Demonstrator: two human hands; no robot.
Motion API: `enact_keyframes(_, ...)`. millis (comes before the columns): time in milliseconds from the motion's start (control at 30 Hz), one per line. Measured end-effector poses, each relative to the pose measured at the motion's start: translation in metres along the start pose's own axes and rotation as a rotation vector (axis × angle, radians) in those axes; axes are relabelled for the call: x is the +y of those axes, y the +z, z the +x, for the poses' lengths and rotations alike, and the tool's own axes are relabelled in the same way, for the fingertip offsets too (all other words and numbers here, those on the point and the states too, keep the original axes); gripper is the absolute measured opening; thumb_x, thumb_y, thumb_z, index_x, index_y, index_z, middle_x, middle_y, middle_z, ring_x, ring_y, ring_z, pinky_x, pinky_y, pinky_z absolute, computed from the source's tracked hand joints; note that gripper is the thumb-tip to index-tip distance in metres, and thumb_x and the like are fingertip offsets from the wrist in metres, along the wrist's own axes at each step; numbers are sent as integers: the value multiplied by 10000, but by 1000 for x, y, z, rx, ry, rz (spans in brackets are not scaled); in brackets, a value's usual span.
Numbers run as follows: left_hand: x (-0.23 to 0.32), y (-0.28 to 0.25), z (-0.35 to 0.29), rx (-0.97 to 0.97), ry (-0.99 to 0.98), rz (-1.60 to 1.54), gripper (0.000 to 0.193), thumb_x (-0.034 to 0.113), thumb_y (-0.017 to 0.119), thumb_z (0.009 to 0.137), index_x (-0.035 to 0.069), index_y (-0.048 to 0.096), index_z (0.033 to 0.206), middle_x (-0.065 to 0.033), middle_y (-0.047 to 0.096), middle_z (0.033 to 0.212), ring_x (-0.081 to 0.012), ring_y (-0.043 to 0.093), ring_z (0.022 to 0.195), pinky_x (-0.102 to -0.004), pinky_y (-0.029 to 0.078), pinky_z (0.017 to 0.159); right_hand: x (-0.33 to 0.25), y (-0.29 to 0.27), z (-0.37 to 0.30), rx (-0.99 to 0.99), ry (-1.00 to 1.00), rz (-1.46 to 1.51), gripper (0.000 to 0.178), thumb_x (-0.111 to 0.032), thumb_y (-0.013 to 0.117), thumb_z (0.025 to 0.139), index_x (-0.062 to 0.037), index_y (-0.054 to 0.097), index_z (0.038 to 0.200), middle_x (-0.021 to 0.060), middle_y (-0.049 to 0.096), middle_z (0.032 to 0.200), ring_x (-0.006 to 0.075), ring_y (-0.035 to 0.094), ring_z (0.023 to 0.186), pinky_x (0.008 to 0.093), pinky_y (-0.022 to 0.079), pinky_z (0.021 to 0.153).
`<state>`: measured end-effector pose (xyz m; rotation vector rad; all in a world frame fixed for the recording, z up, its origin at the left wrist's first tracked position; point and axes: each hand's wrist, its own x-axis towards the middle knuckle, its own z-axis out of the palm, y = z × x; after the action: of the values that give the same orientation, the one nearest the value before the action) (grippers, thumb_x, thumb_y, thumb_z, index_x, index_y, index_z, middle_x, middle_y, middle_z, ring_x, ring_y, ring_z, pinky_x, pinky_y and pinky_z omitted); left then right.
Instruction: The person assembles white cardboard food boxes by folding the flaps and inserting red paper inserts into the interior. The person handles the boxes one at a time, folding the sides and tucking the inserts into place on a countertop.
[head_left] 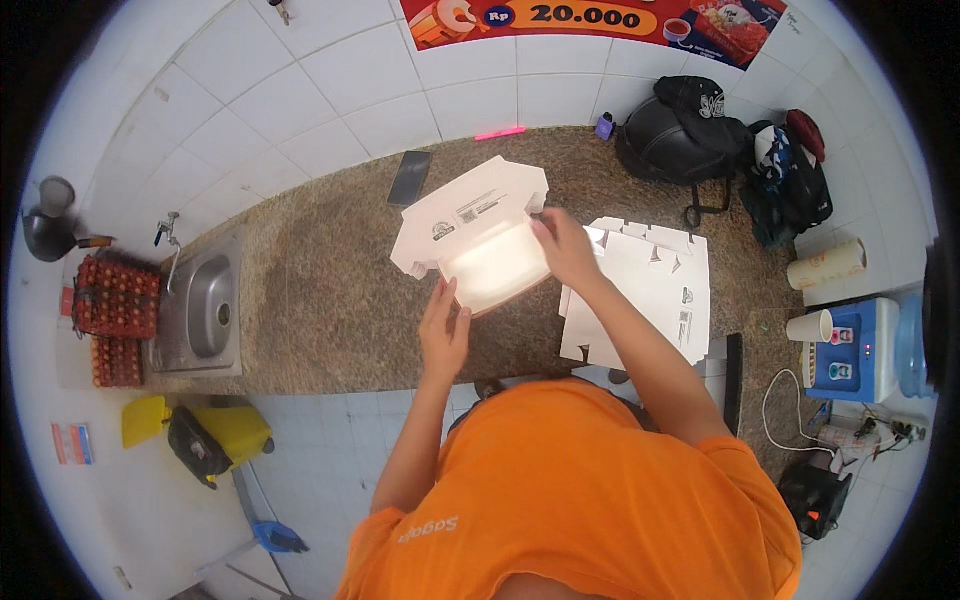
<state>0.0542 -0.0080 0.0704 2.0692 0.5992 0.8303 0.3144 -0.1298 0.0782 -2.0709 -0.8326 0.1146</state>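
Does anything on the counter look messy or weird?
A little: the stack of flat white cardboard, to the right of the open box, looks untidy because its edges don't line up. I see no spill.

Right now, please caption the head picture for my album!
Left hand and right hand hold an open white box beside flat white cardboard.

The place looks like a food seller's kitchen: a speckled stone counter (320, 280) runs along a white-tiled wall (470, 108), with a steel sink (205, 300), stacked egg trays (116, 298), an open white carton (497, 265) and a food-picture banner (590, 40) overhead.
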Motion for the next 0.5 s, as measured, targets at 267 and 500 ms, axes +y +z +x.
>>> enact_keyframes(267,70,17,-13,-354,236,-140,241,141,732,947,22,688,1152,-180,731,1128,-405,696,1021,-463,555,923,38,-147,-156,-830,78,-570,685,-363,961,738,-122,678,1314,139,572,1385,375,549,1302,468,505,1059)
enact_keyframes(500,104,135,-7,-804,380,-118,488,215,789,921,23,614,1334,-165,736,1137,-415,719,1024,-488,575,935,95,-166,-128,-931,110,-2,262,-107,862,799,-71,780,1046,140,667,1236,352,601,1242,418,490,1028)
